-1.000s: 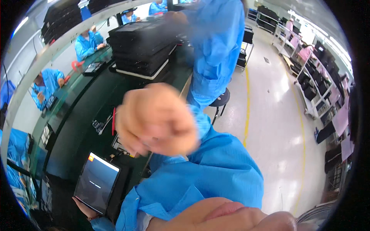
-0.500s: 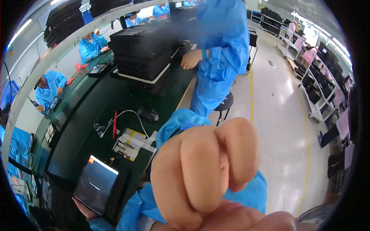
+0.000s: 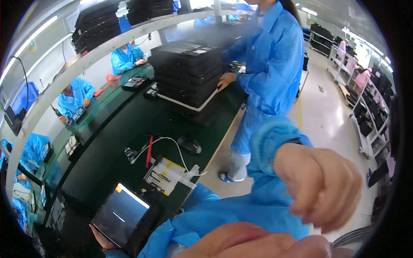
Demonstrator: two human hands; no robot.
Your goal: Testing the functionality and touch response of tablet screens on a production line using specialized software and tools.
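Note:
My left hand (image 3: pixel 102 239) grips the lower edge of a black tablet (image 3: pixel 122 213) with a lit grey screen, held at the near end of the dark green workbench (image 3: pixel 116 124). Only its fingers show under the tablet. My right hand (image 3: pixel 323 188) is raised close to the camera at the right, blurred, its fingers curled into a fist with nothing seen in it. Its blue sleeve (image 3: pixel 275 142) runs down to the lower edge.
On the bench lie a black mouse (image 3: pixel 189 145), a red pen (image 3: pixel 149 151), a white cable (image 3: pixel 172 144) and a white-and-yellow packet (image 3: pixel 165 174). A co-worker in a blue coat (image 3: pixel 269 64) touches a tall stack of black trays (image 3: pixel 187 73). More seated workers are at the left.
My right fist has swung from the middle of the view over to the right, uncovering the bench and the co-worker. The tablet stays in my left hand.

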